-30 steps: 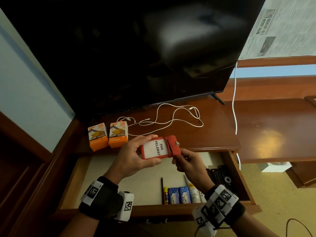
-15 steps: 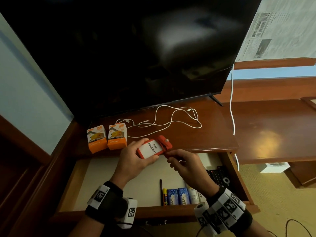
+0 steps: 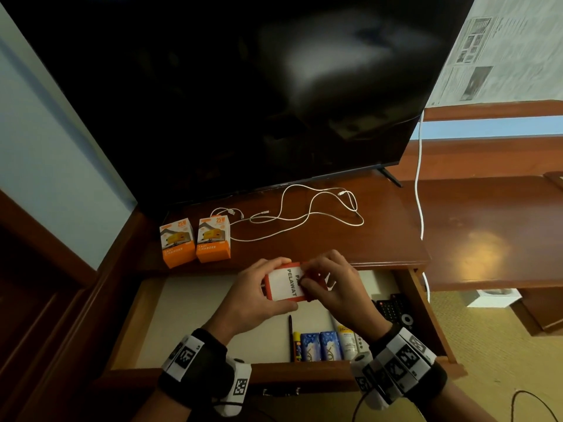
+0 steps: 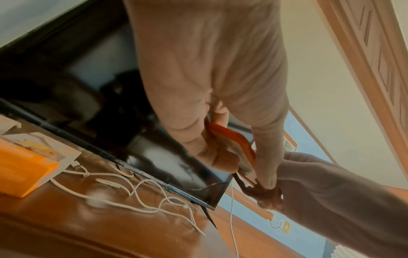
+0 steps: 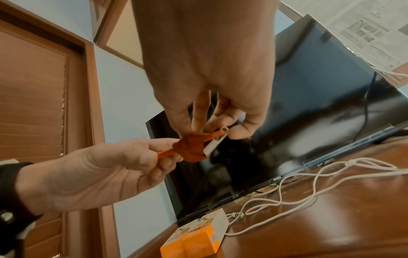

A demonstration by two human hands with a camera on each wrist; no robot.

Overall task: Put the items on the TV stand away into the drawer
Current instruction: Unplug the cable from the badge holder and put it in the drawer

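A red badge holder (image 3: 285, 284) with a white card reading "PAS PELAWAT" hangs over the open drawer (image 3: 128, 324). My left hand (image 3: 257, 287) grips its left end between thumb and fingers. My right hand (image 3: 307, 280) pinches the right end, where the red strap (image 5: 192, 148) is bundled by a white clip (image 5: 214, 144). In the left wrist view the badge holder (image 4: 232, 139) shows edge-on between my fingers. Two orange charger boxes (image 3: 195, 242) stand on the TV stand (image 3: 380, 245). A loose white cable (image 3: 304, 214) lies to their right.
A big black TV (image 3: 243, 86) fills the back of the stand. The drawer's front right holds a pen (image 3: 290, 333), blue packs (image 3: 320, 345), a tube and a black remote (image 3: 393, 309). Its left half shows bare lining. Another white cable (image 3: 419, 178) hangs down at the right.
The badge holder has come down a little, toward the drawer. My right hand has moved up from under its right corner onto its right end.
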